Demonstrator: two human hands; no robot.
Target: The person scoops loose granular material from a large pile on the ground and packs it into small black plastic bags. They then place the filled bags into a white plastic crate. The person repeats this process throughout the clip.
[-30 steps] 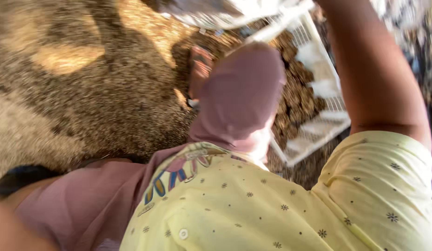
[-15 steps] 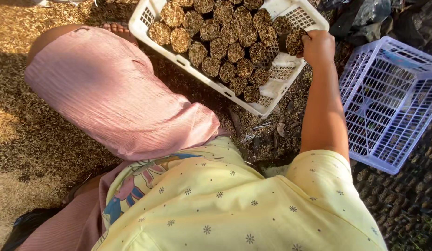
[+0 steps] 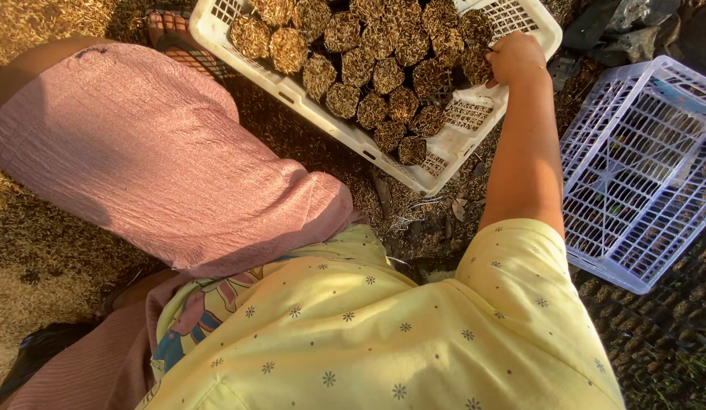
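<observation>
A white slotted plastic crate (image 3: pixel 353 133) lies tilted on the ground in front of me, packed with several round brown soil plugs (image 3: pixel 368 72). My right hand (image 3: pixel 514 59) reaches out to the crate's right side, fingers curled on a dark plug beside the crate wall. My left hand is out of view. My knee in pink cloth (image 3: pixel 163 167) fills the left, and my yellow flowered shirt (image 3: pixel 383 334) fills the bottom.
An empty lilac slotted crate (image 3: pixel 641 175) lies on the right. My sandalled foot (image 3: pixel 170 34) shows at the top left by the white crate. The ground is covered in husks and straw, with dark plugs in rows at the lower right (image 3: pixel 672 319).
The view has swung down and steadied. The white crate now sits nearer, and my right hand has settled on the plugs at its right side.
</observation>
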